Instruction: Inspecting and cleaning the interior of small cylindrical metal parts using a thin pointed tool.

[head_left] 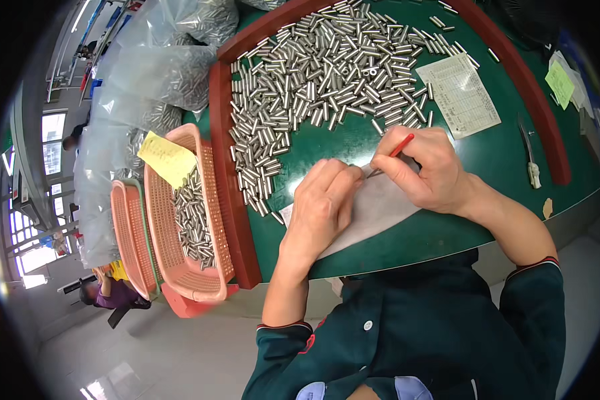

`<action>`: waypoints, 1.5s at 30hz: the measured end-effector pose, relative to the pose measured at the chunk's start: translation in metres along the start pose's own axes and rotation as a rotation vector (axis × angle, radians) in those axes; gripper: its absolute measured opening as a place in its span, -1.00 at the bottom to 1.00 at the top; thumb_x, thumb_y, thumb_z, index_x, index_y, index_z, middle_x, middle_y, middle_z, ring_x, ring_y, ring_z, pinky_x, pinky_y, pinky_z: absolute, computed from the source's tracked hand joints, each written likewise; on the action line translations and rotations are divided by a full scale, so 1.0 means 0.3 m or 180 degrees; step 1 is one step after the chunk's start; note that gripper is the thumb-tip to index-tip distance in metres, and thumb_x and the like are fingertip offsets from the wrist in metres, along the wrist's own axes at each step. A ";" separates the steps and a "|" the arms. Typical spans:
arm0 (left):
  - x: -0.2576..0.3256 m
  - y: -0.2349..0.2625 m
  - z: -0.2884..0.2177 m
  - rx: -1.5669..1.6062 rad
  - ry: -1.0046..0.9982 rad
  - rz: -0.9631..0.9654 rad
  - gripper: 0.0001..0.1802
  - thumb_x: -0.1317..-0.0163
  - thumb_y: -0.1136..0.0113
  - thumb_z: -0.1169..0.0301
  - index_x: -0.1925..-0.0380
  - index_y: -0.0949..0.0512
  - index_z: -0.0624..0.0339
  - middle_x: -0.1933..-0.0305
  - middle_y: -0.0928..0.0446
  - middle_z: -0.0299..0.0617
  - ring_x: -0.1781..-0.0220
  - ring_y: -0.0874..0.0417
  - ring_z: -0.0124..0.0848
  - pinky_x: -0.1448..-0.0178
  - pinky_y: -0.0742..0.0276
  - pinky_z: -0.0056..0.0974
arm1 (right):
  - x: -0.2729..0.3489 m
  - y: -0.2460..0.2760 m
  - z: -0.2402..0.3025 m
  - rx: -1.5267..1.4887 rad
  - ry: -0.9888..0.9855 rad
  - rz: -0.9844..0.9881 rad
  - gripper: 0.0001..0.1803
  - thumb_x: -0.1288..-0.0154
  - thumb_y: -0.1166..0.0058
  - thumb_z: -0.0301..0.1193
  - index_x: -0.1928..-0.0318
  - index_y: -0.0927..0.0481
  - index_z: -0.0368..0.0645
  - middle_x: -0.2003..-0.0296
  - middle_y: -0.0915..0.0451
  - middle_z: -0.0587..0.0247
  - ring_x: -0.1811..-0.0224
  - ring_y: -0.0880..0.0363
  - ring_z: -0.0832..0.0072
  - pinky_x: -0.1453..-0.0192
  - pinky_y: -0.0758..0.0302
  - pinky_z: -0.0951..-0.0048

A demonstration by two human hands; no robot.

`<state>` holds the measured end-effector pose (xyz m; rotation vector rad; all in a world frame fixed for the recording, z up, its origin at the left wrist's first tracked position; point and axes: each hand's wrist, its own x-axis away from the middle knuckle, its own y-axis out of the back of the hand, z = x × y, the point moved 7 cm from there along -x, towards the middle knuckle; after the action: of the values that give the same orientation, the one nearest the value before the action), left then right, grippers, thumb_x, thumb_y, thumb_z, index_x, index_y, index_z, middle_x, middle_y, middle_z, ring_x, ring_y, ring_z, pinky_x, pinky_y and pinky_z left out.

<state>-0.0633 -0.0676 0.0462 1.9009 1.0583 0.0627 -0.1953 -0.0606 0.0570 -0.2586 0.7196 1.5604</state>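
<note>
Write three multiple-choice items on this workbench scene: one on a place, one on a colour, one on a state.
1. Where is the yellow note?
A. on the pink basket
B. on the grey cloth
C. under the right hand

2. What colour is the tool in the right hand?
A. blue
B. red
C. white

3. How is the left hand?
A. raised in the air
B. gripping the basket
C. resting on the grey cloth

A: the note lies over the basket's rim.
B: a red handle shows between the fingers.
C: the hand lies flat on the cloth.
</note>
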 end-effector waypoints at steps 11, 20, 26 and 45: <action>0.015 0.093 -0.033 -0.1184 0.0528 0.1020 -0.93 0.06 -0.13 0.60 0.51 -0.46 0.31 0.54 -0.36 -0.05 0.46 -0.43 -0.09 0.38 -0.37 -0.13 | 0.010 0.006 0.002 0.0078 0.0111 -0.0028 -0.88 -0.07 -0.07 -0.61 0.51 -0.39 -0.29 0.67 -0.37 0.21 0.70 -0.35 0.37 0.64 -0.27 0.44; 0.057 0.005 0.216 0.4351 0.2071 -0.0400 -0.74 -0.14 -0.14 0.58 0.13 -0.46 0.37 0.31 -0.57 -0.16 0.35 -0.57 -0.49 0.19 -0.51 -0.43 | 0.004 -0.003 0.004 0.0005 -0.0005 0.0028 -0.89 -0.06 -0.07 -0.62 0.51 -0.40 -0.27 0.66 -0.39 0.21 0.71 -0.38 0.39 0.64 -0.27 0.45; 0.072 -0.041 0.236 0.4758 0.2027 -0.0187 -0.78 -0.23 -0.07 0.51 0.14 -0.48 0.37 0.32 -0.53 -0.17 0.33 -0.51 -0.50 0.16 -0.46 -0.39 | 0.004 0.003 -0.001 -0.0132 -0.0051 -0.0022 -0.86 -0.04 -0.06 -0.67 0.56 -0.38 -0.32 0.62 -0.45 0.21 0.71 -0.42 0.44 0.65 -0.31 0.50; 0.067 -0.017 0.247 0.3764 0.2117 -0.0594 -0.79 -0.12 -0.11 0.67 0.20 -0.50 0.36 0.24 -0.56 -0.11 0.28 -0.59 -0.47 0.12 -0.53 -0.40 | -0.004 0.050 0.053 -0.0384 0.0487 -0.0394 -0.87 -0.07 -0.09 -0.68 0.39 -0.43 -0.28 0.50 -0.57 0.10 0.58 -0.55 0.37 0.56 -0.45 0.52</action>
<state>-0.0214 -0.1042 -0.0069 2.9061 2.0033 -0.0641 -0.2054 -0.0519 0.0744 -0.5075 0.7150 1.4787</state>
